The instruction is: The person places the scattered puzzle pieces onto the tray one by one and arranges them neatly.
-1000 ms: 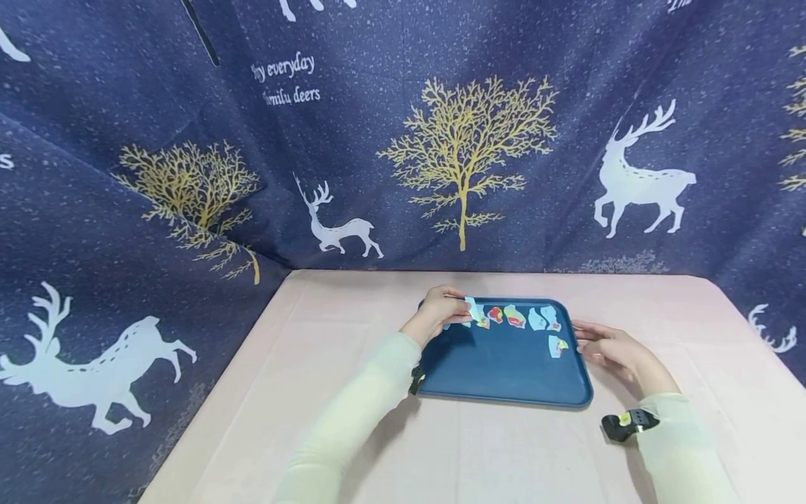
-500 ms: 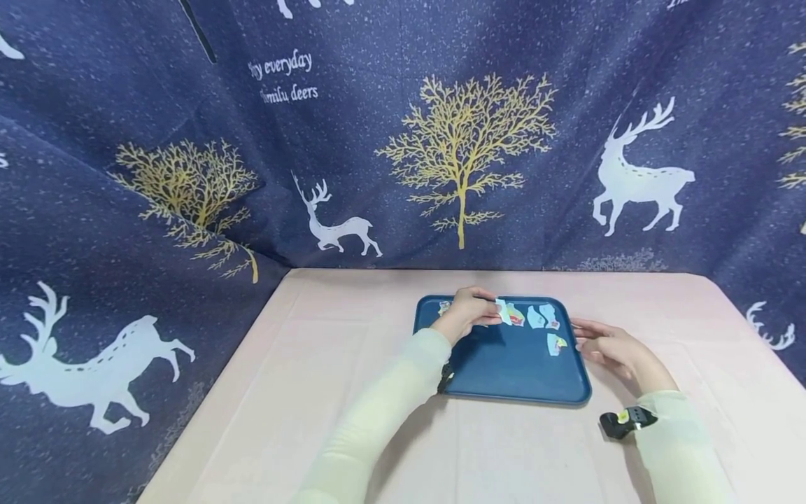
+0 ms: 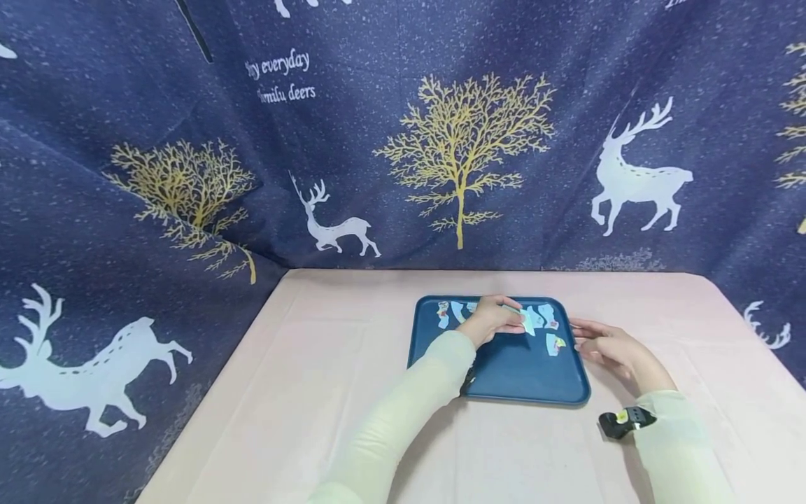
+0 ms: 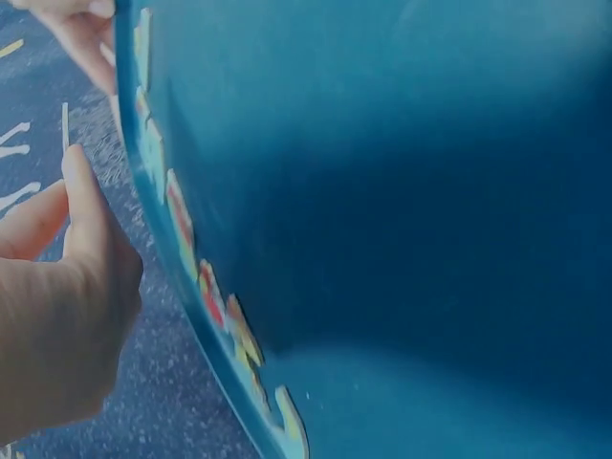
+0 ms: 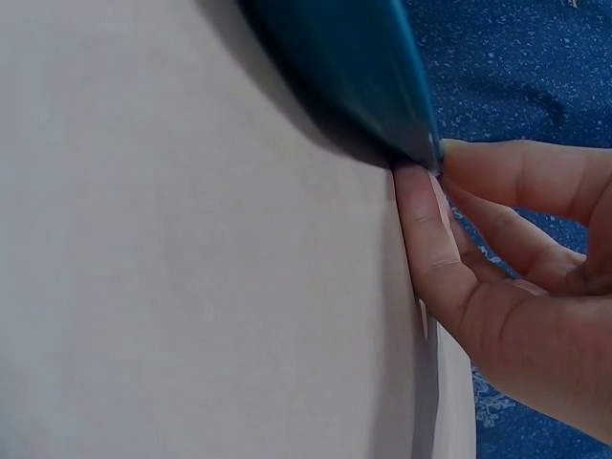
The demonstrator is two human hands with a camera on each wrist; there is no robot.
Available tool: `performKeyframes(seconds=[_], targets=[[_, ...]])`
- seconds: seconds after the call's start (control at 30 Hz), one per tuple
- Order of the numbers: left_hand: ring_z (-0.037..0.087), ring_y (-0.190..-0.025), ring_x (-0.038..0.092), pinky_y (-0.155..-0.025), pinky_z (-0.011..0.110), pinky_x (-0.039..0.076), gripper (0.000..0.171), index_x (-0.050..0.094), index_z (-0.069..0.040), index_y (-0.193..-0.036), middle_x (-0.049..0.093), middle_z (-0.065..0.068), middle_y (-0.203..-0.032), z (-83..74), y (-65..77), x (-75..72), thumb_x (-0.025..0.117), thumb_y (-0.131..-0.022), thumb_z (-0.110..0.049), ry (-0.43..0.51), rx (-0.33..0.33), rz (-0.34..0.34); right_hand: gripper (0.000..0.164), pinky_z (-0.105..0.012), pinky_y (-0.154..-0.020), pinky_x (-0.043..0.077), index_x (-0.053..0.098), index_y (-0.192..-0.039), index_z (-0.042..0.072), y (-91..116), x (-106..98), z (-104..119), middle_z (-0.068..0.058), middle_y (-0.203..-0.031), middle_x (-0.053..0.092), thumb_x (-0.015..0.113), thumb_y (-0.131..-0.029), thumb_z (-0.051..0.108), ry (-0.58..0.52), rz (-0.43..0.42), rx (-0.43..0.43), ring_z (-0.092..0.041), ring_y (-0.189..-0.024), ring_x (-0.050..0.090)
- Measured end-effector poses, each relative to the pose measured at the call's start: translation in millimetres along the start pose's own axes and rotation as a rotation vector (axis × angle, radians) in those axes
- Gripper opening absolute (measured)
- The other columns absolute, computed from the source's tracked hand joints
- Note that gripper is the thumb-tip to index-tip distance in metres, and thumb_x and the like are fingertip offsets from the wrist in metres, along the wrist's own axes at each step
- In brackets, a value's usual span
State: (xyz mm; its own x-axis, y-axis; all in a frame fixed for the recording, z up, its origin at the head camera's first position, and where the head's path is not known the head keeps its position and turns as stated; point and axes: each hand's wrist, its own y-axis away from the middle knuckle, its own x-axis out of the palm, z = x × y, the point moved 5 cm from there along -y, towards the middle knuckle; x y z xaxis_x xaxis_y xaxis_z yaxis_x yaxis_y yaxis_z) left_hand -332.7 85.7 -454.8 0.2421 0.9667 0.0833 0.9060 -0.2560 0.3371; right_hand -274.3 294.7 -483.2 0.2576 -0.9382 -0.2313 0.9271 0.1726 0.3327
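My left hand is over the far side of a dark blue tray, pinching a pale puzzle piece between thumb and fingertips. In the left wrist view the pinched piece shows edge-on as a thin strip, raised above the tray. At the tray's right edge, my right hand holds the rim, with thumb and index finger meeting it in the right wrist view. Along the far rim lie several colourful puzzle pieces, among them a blue one. A single yellow-marked piece lies lower, near the right rim.
The tray rests on a table with a pale pink cloth. Behind and to the left hangs a dark blue curtain printed with deer and trees. A black wrist camera is strapped by the right sleeve.
My left hand has moved right along the tray's far side with the puzzle piece, uncovering pieces at the far left. The right hand has stayed at the rim.
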Motion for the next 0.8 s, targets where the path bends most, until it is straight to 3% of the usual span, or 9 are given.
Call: performKeyframes(seconds=[0.23, 0.8], targets=[[0.037, -0.085, 0.069, -0.067, 0.032, 0.062, 0.025, 0.064, 0.009, -0.102, 0.067, 0.018, -0.08, 8.0, -0.4, 11.9, 0.064, -0.079, 0.02, -0.093, -0.02, 0.003, 0.076, -0.027, -0.093, 0.053, 0.018, -0.15, -0.003, 0, 0, 1, -0.033, -0.149, 0.026, 0.057, -0.085, -0.001, 0.009, -0.009, -0.002, -0.009, -0.104, 0.056], [0.037, -0.082, 0.07, -0.067, 0.036, 0.062, 0.015, 0.063, 0.013, -0.084, 0.066, 0.021, -0.072, 13.5, -0.2, 28.6, 0.063, -0.075, 0.025, -0.268, -0.052, -0.071, 0.083, -0.022, -0.083, 0.055, 0.017, -0.15, -0.004, 2, 4, 5, -0.032, -0.148, 0.026, 0.054, -0.077, -0.013, -0.132, -0.046, 0.049, -0.004, -0.093, 0.055]])
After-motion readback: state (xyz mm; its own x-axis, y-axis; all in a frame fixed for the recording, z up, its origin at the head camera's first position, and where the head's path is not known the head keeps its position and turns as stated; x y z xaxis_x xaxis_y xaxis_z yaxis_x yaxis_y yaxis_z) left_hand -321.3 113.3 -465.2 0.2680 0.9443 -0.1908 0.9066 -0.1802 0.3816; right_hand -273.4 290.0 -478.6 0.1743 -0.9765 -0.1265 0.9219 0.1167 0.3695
